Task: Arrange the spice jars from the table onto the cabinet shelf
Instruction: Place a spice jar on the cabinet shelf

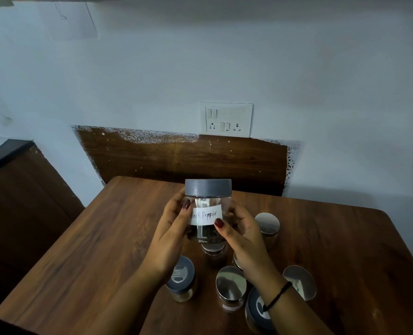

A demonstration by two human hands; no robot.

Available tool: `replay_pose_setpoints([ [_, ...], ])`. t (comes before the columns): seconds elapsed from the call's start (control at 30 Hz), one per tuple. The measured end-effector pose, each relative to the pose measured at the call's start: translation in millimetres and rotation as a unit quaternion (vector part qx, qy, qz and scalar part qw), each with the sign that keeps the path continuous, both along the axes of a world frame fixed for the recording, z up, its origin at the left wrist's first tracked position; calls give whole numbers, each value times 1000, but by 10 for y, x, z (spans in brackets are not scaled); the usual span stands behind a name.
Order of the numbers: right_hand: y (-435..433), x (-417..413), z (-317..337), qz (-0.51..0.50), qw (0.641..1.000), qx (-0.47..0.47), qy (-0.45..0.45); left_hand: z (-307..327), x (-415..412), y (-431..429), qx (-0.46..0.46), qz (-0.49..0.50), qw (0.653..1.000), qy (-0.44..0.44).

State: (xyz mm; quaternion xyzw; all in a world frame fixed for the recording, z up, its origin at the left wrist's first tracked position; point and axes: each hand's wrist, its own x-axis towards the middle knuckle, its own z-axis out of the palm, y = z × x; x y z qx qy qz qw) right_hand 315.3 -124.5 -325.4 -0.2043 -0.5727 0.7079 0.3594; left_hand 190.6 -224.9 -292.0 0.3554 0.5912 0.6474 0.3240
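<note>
A clear jar (206,209) with a grey lid and a white label reading "Black Pepper" is held upright above the wooden table (92,250). My left hand (169,235) grips its left side and my right hand (244,240) grips its right side. Dark peppercorns fill its lower part. Below and around my hands, several more spice jars stand on the table: a grey-lidded one (181,278), steel-lidded ones (231,286) (267,223) (299,282), and a grey-lidded one (257,310) partly under my right wrist. Another jar (212,250) stands directly beneath the held jar. No cabinet shelf is in view.
A white wall with a switch and socket panel (226,119) rises behind the table, above a dark wooden board (181,158). A dark counter edge (5,151) sits at the far left. My right wrist wears a black band (276,296).
</note>
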Motion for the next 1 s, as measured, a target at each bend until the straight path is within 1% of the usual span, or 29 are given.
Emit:
replay_pose_setpoints([
  [0.13, 48, -158, 125, -6, 1000, 24, 12, 102, -127, -56, 21, 5, 1000, 13],
  [0.3, 109, -411, 459, 4, 997, 71, 41, 270, -415, -114, 45, 17, 996, 80],
  [0.4, 142, -591, 694, 11, 993, 101, 55, 465, -586, -104, 74, 29, 990, 117],
  [0.53, 242, -879, 1063, -6, 989, 139, 44, 831, -858, -23, 112, 28, 982, 148],
  [0.77, 388, -1369, 1768, -20, 981, 188, 45, 1486, -1356, 118, 188, 24, 965, 184],
  [1.0, 385, -1729, 2198, -54, 973, 221, 41, 1851, -1761, 214, 230, 13, 955, 188],
])
